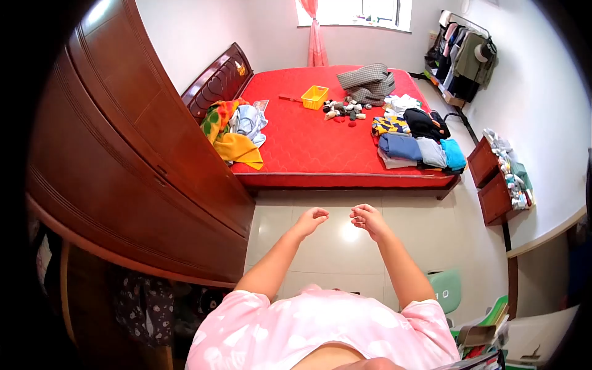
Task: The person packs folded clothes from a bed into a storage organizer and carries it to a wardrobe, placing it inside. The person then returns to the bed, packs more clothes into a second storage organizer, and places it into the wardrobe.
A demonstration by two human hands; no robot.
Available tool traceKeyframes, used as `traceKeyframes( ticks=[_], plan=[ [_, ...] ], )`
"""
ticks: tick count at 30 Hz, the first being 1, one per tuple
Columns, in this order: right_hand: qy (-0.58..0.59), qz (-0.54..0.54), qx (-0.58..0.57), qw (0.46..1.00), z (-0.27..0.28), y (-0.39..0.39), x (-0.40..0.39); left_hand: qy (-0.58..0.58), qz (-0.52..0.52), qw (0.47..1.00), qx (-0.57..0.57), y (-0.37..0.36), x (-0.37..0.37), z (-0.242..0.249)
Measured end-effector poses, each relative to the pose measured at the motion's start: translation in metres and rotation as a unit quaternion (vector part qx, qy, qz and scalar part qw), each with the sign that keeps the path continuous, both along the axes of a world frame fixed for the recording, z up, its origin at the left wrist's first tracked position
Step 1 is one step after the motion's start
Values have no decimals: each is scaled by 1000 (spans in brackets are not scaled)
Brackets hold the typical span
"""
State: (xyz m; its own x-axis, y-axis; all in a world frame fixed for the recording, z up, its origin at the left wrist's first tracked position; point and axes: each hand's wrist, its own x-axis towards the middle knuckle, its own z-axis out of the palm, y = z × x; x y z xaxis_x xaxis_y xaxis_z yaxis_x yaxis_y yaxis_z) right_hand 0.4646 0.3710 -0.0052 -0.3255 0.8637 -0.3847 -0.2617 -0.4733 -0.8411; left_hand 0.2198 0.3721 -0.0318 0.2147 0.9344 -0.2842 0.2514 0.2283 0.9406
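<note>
My left hand point(312, 221) is held out over the tiled floor, fingers slightly curled and apart, with nothing in it. Level with it on the right, my right hand point(368, 220) also has loosely bent, parted fingers and holds nothing. A gap separates the two hands. Beyond them stands a bed with a red mattress point(296, 148). On it lie a yellow basket point(314, 97), a pile of small rolled items point(346, 110), a checked grey cloth point(370, 83), folded blue clothes point(399, 147), a black bag point(425, 124) and a heap of colourful cloths point(237, 132).
A tall brown wardrobe point(135, 135) fills the left side. At the right are a small wooden cabinet point(495, 192) with items on top and a green chair point(446, 290). A clothes rack point(472, 55) stands in the far right corner.
</note>
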Motion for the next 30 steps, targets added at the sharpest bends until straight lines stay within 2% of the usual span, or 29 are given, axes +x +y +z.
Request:
traceKeyframes(
  ticks=[10,17,19,22,26,30],
  plan=[
    [-1,-60,-20,998,-39,123,63,-2,7,1000,-3,159,38,-50],
    [-31,-95,-53,994,-51,272,92,-5,-17,1000,-16,336,56,-89],
    [-37,-98,-47,993,-47,317,101,32,-12,999,-36,385,61,-87],
    [-54,-105,-40,992,-44,379,114,75,-32,996,33,450,67,-92],
    [-32,-137,-54,989,-45,443,124,44,-31,998,35,520,68,-93],
    [-42,-116,-63,990,-58,512,139,78,-40,996,33,581,76,-75]
  ],
)
